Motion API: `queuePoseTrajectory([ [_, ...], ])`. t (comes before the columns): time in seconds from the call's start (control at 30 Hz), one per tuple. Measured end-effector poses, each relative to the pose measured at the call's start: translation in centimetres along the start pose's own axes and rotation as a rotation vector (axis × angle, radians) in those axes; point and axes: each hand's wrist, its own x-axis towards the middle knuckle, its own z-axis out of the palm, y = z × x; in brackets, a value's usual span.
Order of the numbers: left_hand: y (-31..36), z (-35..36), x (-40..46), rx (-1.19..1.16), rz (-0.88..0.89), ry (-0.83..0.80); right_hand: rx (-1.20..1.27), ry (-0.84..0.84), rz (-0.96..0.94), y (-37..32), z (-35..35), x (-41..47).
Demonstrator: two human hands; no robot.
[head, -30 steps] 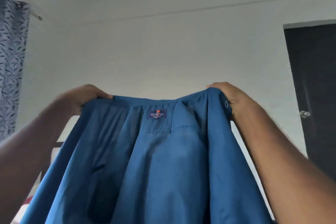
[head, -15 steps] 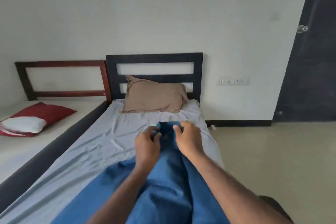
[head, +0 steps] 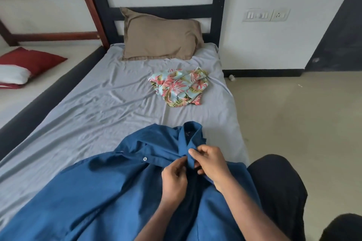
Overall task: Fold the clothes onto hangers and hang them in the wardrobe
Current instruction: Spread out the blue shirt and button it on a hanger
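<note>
So you've got the blue shirt [head: 109, 191] spread out on the bed [head: 101, 107], collar end pointing toward the brown pillow [head: 160, 35]. Your left hand [head: 173, 179] and right hand [head: 210, 160] are both pinched shut on the shirt's front placket just below the collar, grip tight on the fabric. A floral shirt [head: 179, 87] sits crumpled further up the bed, well apart from the blue one.

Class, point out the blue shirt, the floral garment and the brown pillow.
blue shirt [head: 109, 191], head view, its spread front panel.
floral garment [head: 179, 87], head view, middle of the crumpled heap.
brown pillow [head: 159, 38], head view, centre of its face.
</note>
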Motion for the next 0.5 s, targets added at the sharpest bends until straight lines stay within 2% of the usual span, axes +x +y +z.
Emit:
queuePoseTrajectory([
  [0.13,0.6,-0.5,0.7,0.009,0.025,0.040,0.110,-0.152,0.021,0.3,-0.4,0.2],
  [0.23,0.2,-1.0,1.3,0.079,-0.017,0.152,-0.055,-0.164,0.047,1.5,-0.2,0.9],
  [0.33,-0.6,-2.0,1.4,0.344,0.045,0.206,-0.181,-0.099,0.030,1.7,0.0,1.4],
  [0.4,-1.2,-2.7,1.6,0.539,0.053,0.183,-0.181,-0.070,-0.024,1.5,0.3,1.6],
  [0.5,-1.7,-3.4,1.8,0.672,0.026,0.157,-0.119,-0.068,-0.052,1.7,0.6,2.1],
])
